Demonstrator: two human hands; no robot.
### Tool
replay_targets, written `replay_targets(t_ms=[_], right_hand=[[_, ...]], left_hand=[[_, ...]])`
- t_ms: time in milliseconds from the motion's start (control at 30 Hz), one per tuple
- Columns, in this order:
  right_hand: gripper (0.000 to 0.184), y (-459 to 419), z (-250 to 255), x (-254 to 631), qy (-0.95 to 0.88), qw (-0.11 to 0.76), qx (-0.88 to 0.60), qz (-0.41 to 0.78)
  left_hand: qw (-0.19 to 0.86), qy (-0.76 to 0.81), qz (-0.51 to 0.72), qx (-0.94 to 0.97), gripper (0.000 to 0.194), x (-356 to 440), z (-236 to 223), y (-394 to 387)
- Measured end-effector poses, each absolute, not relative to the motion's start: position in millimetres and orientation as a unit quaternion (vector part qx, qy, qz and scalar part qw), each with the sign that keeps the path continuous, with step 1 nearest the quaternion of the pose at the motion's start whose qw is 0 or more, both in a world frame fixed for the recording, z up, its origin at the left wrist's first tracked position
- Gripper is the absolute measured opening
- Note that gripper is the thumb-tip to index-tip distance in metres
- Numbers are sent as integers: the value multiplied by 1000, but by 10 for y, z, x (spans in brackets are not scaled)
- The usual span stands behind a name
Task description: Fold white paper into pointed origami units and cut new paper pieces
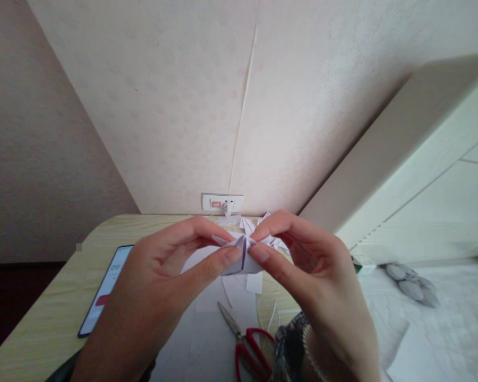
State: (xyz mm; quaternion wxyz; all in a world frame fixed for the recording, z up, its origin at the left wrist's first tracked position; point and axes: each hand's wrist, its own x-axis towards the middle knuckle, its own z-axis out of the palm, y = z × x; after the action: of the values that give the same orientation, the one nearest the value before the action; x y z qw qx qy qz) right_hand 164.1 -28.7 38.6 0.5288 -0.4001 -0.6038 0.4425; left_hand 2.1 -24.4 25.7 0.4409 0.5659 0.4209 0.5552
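A small folded piece of white paper (pixel 236 267) is held up over the table, with a dark slit down its middle. My left hand (pixel 175 270) pinches its left side between thumb and fingers. On the other side, my right hand (pixel 302 260) grips it the same way, the two thumbs close together. Beneath lie white paper sheets (pixel 207 329) and a pair of scissors (pixel 247 339) with red handles, blades partly apart. Behind the right fingers are more folded white paper pieces (pixel 247 225), partly hidden.
A phone (pixel 103 297) with a lit screen lies on the wooden table (pixel 43 302), partly behind my left wrist. A wall socket (pixel 223 202) with a plug sits at the table's back edge. Right of the table are a white surface and a grey flower-shaped object (pixel 412 285).
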Motion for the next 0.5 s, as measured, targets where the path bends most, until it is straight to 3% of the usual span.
replay_targets(t_ms=[500], right_hand=[[15,-328,338,1585,-625,543,-401,392]], left_hand=[[409,435,606,526,18,81,227,-333]])
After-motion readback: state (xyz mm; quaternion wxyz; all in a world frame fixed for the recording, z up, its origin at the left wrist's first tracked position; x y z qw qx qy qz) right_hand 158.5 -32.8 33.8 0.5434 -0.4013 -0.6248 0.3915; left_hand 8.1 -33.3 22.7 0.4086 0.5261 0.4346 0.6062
